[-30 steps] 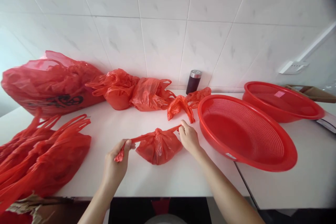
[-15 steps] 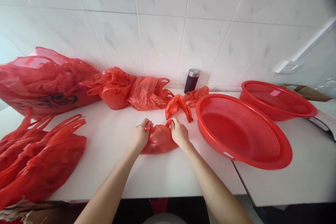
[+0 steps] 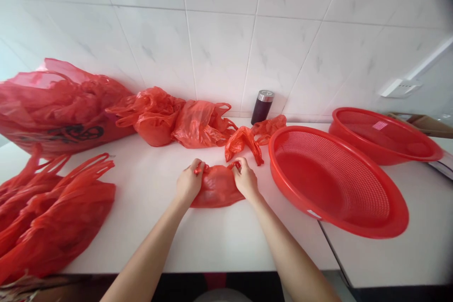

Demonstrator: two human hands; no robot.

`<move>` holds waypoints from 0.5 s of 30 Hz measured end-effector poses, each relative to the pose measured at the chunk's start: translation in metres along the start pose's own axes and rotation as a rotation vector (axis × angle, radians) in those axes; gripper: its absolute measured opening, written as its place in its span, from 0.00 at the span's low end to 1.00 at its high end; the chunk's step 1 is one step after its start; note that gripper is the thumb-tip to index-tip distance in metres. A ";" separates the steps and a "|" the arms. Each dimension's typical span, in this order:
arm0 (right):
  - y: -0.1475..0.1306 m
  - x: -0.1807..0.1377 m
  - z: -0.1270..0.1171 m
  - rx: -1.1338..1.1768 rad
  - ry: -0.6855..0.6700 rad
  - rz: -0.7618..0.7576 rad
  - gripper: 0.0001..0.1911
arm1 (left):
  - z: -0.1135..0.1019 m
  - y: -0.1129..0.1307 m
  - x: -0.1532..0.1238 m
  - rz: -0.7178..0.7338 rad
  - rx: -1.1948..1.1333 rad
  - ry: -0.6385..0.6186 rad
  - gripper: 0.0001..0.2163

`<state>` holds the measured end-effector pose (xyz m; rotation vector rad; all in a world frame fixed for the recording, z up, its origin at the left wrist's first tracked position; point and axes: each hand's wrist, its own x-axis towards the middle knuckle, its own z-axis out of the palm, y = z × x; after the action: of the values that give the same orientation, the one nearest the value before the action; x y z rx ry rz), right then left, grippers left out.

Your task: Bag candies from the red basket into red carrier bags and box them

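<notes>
A small red plastic bag (image 3: pixel 218 188) rests on the white table between my hands, its contents hidden by the film. My left hand (image 3: pixel 190 181) is closed on the bag's upper left corner, with a bit of red plastic poking out past the fingers. On the opposite side my right hand (image 3: pixel 245 179) pinches the upper right corner. The bag's top edge is drawn taut between them. Just beyond my right hand lies a crumpled red plastic bag (image 3: pixel 244 141).
Filled red bags (image 3: pixel 152 120) line the tiled wall, beside a big red bag (image 3: pixel 67 113) with black print. More red bags (image 3: pixel 71 212) sit at the front left. A dark tumbler (image 3: pixel 262 106) stands behind. Red colander (image 3: pixel 307 174) and red basin (image 3: pixel 382 139) are right.
Both hands keep hold of the bag, and the right hand has shifted slightly right, stretching its top a little wider. The view has shifted slightly.
</notes>
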<state>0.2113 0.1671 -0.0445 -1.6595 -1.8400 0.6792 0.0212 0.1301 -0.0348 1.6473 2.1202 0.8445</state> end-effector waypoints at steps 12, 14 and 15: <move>0.015 -0.028 -0.022 0.537 -0.431 -0.206 0.20 | -0.012 -0.024 -0.053 0.082 -0.347 -0.111 0.12; 0.016 -0.023 -0.027 0.604 -0.414 -0.196 0.16 | -0.016 -0.026 -0.051 0.057 -0.348 -0.088 0.11; 0.017 -0.021 -0.029 0.616 -0.393 -0.186 0.16 | -0.017 -0.027 -0.050 0.034 -0.338 -0.070 0.11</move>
<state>0.2454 0.1479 -0.0370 -0.9897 -1.7509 1.3946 0.0049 0.0734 -0.0436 1.5140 1.7896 1.0711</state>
